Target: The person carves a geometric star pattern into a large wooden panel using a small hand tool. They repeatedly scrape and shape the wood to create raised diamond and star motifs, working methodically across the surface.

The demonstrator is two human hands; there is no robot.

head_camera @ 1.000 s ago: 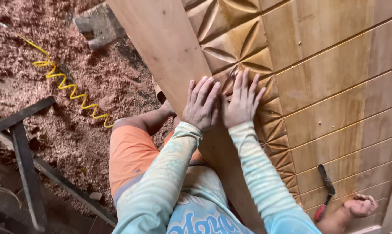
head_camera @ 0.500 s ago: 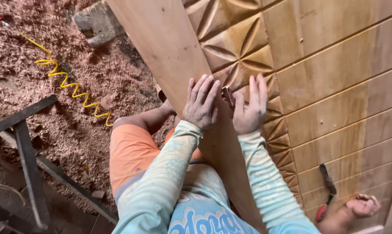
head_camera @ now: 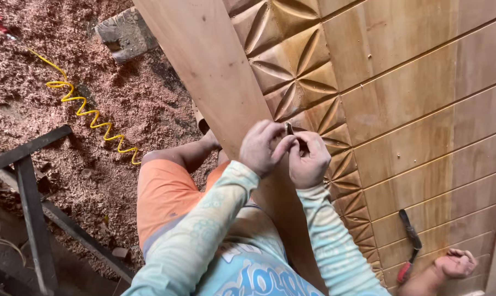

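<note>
Nearest the camera: pale patterned sleeves, orange shorts. Left hand (head_camera: 261,147) and right hand (head_camera: 308,159) curled together, fingertips pinched on a small dark object (head_camera: 289,128), only its tip visible; kind not determinable. Object held just above the carved diamond strip (head_camera: 300,82) of a wooden door panel (head_camera: 423,109), beside the plain smooth stile (head_camera: 215,60). Judged light, rigid, slender; easily dropped, best pinched between thumb and forefinger near mid-length. Lower right: another person's hand (head_camera: 455,263) resting on the panel, near a red-handled tool (head_camera: 409,246). Farther left: dark metal frame (head_camera: 29,192), sawdust-covered floor (head_camera: 122,98), yellow coiled hose (head_camera: 89,112), grey block (head_camera: 124,33).
</note>
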